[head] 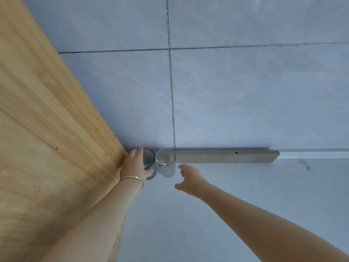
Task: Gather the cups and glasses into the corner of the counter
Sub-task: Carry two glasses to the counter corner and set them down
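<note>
At frame center, your left hand (pixel 136 163) is gripping the dark glass (pixel 149 163) beside the clear glass (pixel 165 162), while your right hand (pixel 190 179) is hovering released, holding nothing.

My single head view looks steeply down at the pale grey counter (pixel 226 205) corner (wooden side panel (pixel 47 129) left), tiled wall (pixel 245 91) far.

- Two glasses stood low in the frame's middle: one dark glass (pixel 149 161), one clear glass (pixel 165 162).
- Two hands were there: left hand (pixel 136 164), right hand (pixel 189 179).
- One bracelet (pixel 134 178).
- One bar (pixel 226 156), possibly metal, right of centre.
</note>
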Demonstrator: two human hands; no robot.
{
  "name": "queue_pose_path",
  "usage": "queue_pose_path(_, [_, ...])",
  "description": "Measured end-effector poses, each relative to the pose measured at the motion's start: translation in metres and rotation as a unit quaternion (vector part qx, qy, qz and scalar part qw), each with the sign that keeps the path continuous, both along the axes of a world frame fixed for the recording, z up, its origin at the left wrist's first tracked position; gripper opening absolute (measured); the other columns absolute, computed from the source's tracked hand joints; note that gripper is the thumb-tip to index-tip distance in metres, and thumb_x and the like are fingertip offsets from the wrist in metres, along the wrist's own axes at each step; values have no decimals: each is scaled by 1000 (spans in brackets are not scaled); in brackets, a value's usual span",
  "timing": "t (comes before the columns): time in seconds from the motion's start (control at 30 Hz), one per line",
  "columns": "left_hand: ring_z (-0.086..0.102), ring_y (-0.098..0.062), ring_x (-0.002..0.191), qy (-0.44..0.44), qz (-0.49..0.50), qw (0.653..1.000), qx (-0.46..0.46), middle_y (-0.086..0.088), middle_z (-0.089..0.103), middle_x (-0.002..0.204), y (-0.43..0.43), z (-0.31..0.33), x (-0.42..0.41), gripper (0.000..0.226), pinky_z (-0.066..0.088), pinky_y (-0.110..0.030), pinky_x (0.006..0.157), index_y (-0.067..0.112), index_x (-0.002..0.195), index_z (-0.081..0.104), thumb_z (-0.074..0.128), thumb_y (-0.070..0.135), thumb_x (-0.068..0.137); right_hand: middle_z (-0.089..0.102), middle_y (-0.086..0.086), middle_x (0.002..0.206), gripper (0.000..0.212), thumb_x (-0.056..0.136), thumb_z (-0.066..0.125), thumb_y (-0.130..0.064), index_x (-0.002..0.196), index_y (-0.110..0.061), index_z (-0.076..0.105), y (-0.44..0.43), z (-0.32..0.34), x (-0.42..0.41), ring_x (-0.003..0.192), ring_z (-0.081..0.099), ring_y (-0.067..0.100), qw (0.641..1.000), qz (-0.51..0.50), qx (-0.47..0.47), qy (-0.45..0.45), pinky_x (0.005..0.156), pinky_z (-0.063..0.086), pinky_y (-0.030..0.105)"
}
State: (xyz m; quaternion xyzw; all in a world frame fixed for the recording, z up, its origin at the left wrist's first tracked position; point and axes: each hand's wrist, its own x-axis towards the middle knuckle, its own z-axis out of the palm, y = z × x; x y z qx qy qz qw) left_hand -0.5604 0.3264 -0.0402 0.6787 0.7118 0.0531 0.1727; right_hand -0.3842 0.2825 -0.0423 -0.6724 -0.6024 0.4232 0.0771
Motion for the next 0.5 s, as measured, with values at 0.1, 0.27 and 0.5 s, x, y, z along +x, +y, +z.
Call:
queue_pose_path(0.1, [27,-29,140,117,-43,990,68,-15,24,153,-24,12,17,79,23,-36,115,7,144,27,66,35,82,56,5,130,46,85,63,-23,129,-13,52,-35,6,36,113,58,20,994,78,-64,-39,95,45,29])
queue_pose_path(0.27, [57,-28,108,56,-131,990,9,-5,60,108,-80,30,75,16,46,-34,84,20,100,60,54,22,86,66,7,120,42,88,56,-23,129,-15,51,-94,13,108,115,56,19,975,131,-97,-153,94,44,33])
queue_pose_path(0.5, [62,-19,92,-26,-212,965,-149,3,58,92,-143,26,210,20,51,-31,87,29,68,48,50,20,86,56,4,131,42,89,53,-27,130,-17,50,-173,25,246,123,50,21,975,43,-95,-194,100,42,36])
